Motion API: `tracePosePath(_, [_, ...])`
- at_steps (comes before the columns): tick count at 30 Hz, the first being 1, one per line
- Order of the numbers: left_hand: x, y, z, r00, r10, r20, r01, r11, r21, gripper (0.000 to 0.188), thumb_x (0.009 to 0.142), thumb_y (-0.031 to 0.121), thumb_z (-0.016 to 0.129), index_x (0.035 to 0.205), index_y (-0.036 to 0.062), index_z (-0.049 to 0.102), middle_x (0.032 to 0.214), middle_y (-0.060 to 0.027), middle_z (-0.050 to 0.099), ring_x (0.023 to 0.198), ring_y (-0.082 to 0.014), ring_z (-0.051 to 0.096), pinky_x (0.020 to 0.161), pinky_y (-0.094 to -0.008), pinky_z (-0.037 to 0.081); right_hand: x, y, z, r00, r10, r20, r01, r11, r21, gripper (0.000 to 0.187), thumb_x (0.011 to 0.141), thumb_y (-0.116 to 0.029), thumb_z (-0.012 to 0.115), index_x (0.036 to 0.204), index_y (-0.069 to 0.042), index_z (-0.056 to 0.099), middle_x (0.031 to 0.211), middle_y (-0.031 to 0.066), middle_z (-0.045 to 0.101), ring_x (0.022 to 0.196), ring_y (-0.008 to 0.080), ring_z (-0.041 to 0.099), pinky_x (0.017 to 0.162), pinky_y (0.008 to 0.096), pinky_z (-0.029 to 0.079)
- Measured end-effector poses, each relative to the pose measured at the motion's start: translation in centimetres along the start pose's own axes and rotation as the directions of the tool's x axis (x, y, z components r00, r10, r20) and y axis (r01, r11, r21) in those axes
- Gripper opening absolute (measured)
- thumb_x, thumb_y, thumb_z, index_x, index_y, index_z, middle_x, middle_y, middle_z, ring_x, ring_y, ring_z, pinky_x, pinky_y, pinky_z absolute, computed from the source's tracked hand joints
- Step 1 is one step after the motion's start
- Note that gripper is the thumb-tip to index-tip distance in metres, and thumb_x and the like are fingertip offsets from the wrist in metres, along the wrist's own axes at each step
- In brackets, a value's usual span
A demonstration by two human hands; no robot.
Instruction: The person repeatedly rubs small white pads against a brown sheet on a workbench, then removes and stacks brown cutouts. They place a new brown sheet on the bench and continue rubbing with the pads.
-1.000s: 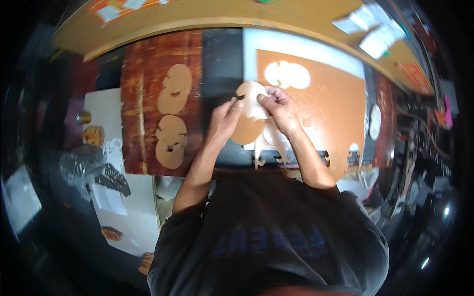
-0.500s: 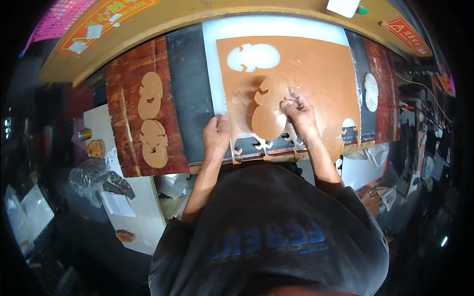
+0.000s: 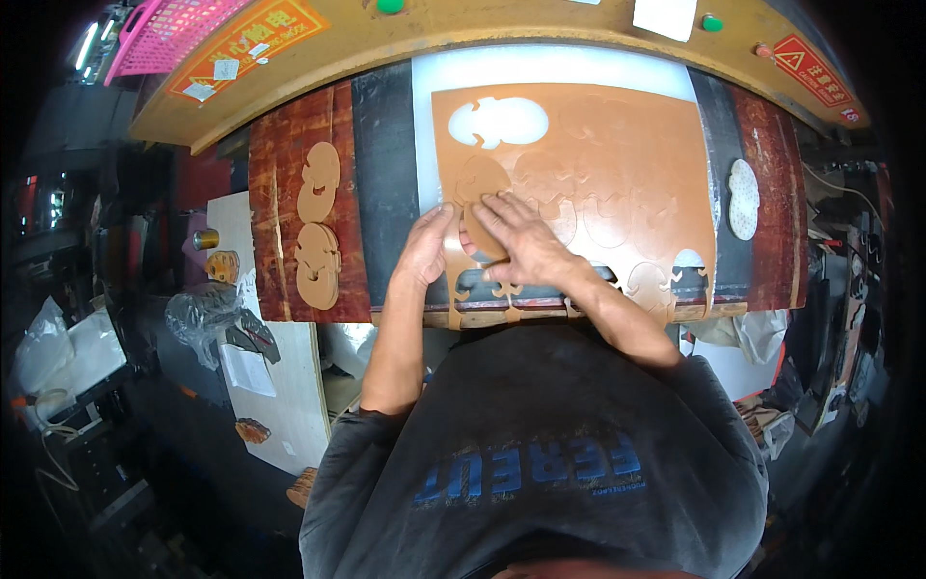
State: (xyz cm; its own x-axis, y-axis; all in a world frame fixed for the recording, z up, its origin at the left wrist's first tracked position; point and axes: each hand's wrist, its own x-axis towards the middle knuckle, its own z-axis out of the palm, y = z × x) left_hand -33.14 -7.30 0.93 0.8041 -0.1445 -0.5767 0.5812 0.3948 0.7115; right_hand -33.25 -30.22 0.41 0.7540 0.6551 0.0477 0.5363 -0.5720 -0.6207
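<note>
A tan die-cut sheet, possibly leather, lies over a white board on the bench. My left hand is closed at the sheet's left edge, thumb uppermost, with the edge strip between its fingers. My right hand is beside it, fingers stretched out and lying over a two-lobed cut-out piece at the sheet's lower left. That hand partly hides the piece. A white two-lobed hole shows near the sheet's top left. Along the near edge, thin strips of the sheet remain between gaps.
At left, a cut-out and a small stack of cut-outs lie on a red-brown board. A pale speckled two-lobed shape lies at right. A yellow machine beam spans the far side; a pink basket stands far left.
My right hand has moved left and down, lowering the cut-out it held above the sheet; its fingers have straightened. My left hand is now closer to it. The view has shifted slightly.
</note>
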Motion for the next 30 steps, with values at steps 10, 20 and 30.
tracePosePath(10, [-1.0,-0.5,2.5,0.596,0.798,-0.082,-0.022,0.117,0.993,0.031,0.102,0.017,0.061,0.125,-0.0033,0.068,0.116,-0.0254,0.069,0.103,-0.0382,0.07,0.09,-0.0474,0.056,0.0,3.8,-7.4,0.831,0.553,-0.062,-0.332,0.581,0.743,0.041,0.109,-0.024,0.062,0.144,-0.003,0.064,0.135,0.013,0.072,0.12,0.023,0.069,0.104,0.0386,0.054])
tracePosePath(20, [-5.9,-6.4,6.5,0.884,0.46,-0.079,-0.161,0.46,0.873,0.038,0.105,0.032,0.068,0.115,-0.0038,0.069,0.093,-0.0214,0.077,0.086,-0.0295,0.075,0.082,-0.0404,0.058,-1.9,10.1,-16.0,0.807,0.552,-0.212,-0.305,0.696,0.65,0.046,0.108,-0.028,0.065,0.147,-0.003,0.063,0.132,0.0104,0.074,0.118,0.019,0.068,0.104,0.0345,0.054])
tracePosePath(30, [-10.9,-5.0,-4.0,0.758,0.597,-0.261,0.205,0.162,0.965,0.043,0.101,0.037,0.071,0.118,-0.0026,0.07,0.098,-0.0239,0.074,0.093,-0.0449,0.069,0.09,-0.0523,0.054,-5.2,8.7,-14.2,0.84,0.418,-0.346,-0.243,0.86,0.449,0.039,0.11,-0.022,0.061,0.143,-0.001,0.064,0.123,0.0092,0.075,0.113,0.0175,0.068,0.105,0.0337,0.051])
